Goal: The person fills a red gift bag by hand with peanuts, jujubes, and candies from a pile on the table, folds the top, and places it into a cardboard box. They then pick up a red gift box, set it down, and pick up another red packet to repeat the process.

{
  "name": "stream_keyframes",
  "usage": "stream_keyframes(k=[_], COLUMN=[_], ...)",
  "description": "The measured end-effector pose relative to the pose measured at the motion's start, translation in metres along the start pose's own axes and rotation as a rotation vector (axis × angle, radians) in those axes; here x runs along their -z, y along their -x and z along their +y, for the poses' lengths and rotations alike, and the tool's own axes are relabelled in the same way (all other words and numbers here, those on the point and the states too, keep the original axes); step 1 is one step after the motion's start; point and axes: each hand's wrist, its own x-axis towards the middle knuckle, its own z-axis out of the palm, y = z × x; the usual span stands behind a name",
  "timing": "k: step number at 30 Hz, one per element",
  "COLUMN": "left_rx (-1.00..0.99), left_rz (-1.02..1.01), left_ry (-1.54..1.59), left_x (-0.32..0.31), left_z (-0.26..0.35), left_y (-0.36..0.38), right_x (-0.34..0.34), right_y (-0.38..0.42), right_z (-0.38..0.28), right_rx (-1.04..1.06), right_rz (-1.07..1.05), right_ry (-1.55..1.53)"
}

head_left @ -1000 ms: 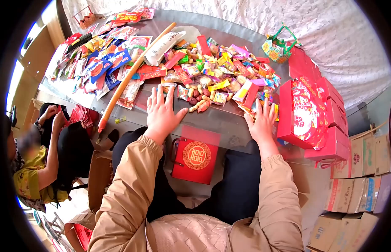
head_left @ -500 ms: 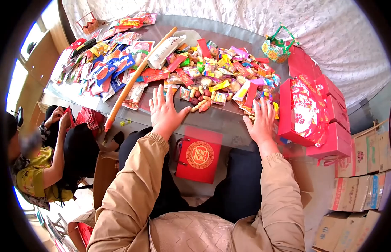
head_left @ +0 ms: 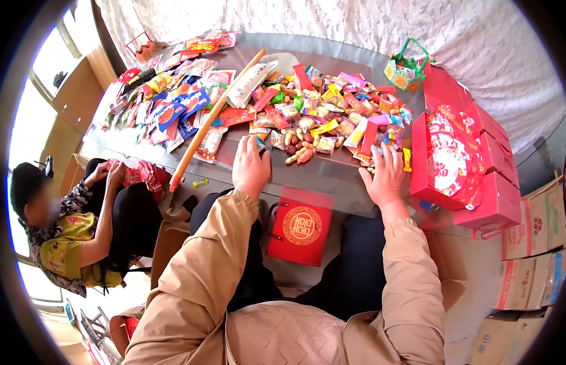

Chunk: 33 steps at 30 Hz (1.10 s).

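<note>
My left hand (head_left: 251,168) is at the near edge of the glass-topped table, its fingers drawn together and thumb close to the index finger. A small teal-and-dark bit shows between them; I cannot make out what it is. My right hand (head_left: 383,177) rests palm down with fingers apart, beside a yellow wrapper (head_left: 406,159) and the right end of the snack pile. Wrapped sweets, red packets and peanuts (head_left: 301,146) make up that pile, just beyond both hands. Below the tabletop, between my knees, a red gift box (head_left: 300,230) with gold lettering is visible.
A long wooden stick (head_left: 217,115) divides the sweets from flat snack packets (head_left: 167,112) at left. Red boxes (head_left: 493,198), one holding red decorations (head_left: 444,161), stand at right near a green basket (head_left: 406,72). Cartons (head_left: 526,280) are stacked right. A seated person (head_left: 82,237) handles red packets.
My left hand's spread fingers have drawn together, with the thumb nearer the index finger. My right hand stays in about the same place. The whole view has shifted slightly.
</note>
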Motion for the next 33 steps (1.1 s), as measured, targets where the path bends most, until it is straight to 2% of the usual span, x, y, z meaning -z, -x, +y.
stream_keyframes(k=[6,10,15,20,23,27,30,31,33], left_rx=[0.043,0.154,0.364,0.337,0.347,0.169,0.079,0.101,0.19], left_rz=[-0.009,0.04,0.204,0.238,0.164,0.188,0.329,0.328,0.2], left_ry=[-0.073,-0.058,0.046,-0.086,-0.005,0.152,0.144,0.083,0.028], left_x=[-0.004,0.002,-0.004,-0.019,-0.007,-0.034,-0.039,-0.035,-0.024], left_z=[-0.009,-0.007,-0.018,-0.033,-0.027,-0.047,-0.04,-0.034,-0.025], left_y=[-0.002,-0.003,-0.015,-0.033,-0.042,-0.051,-0.055,-0.053,-0.048], right_x=[0.002,0.0,-0.001,-0.006,-0.005,-0.003,-0.002,-0.001,-0.002], right_y=[-0.003,-0.003,-0.003,-0.004,-0.006,-0.005,-0.006,-0.006,-0.005], right_z=[-0.001,-0.001,0.0,0.002,0.002,0.0,0.0,-0.001,-0.001], right_rx=[-0.026,-0.034,-0.039,-0.015,-0.023,-0.05,-0.05,-0.057,-0.061], right_rz=[-0.003,0.0,0.0,0.023,-0.01,-0.049,-0.052,-0.056,-0.064], right_ry=[-0.012,-0.03,-0.027,-0.039,-0.046,-0.042,-0.034,-0.036,-0.029])
